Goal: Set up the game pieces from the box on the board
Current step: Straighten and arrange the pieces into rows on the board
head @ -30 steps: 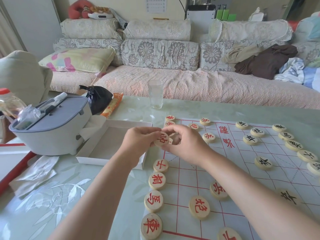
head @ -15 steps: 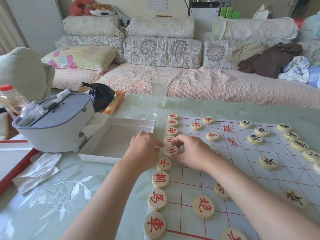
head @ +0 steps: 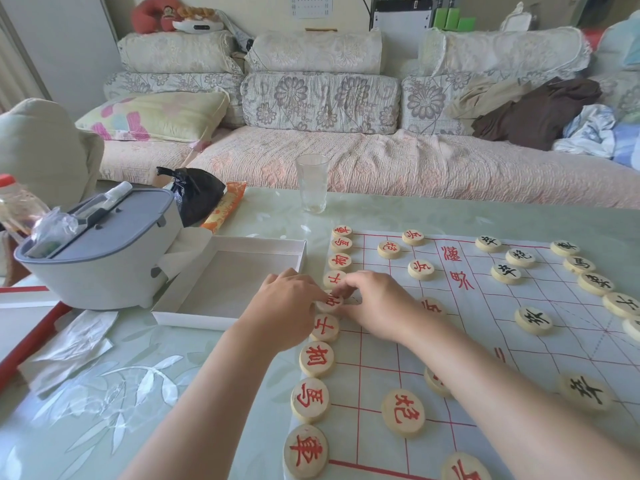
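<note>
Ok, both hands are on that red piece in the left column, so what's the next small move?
Probably let go and lift both hands clear. The round wooden red-lettered piece already lies flat in the column's gap on the white paper board, left hand and right hand pinching it. The white cardboard box looks empty.

Bright, soft daylight, no hard shadows under my arms. Sheen and pale reflections on the glossy table point(head: 145, 393) at lower left. Wide-angle bowing at edges, sofa point(head: 346, 161) line curves. Focus decent; far background slightly soft.
</note>
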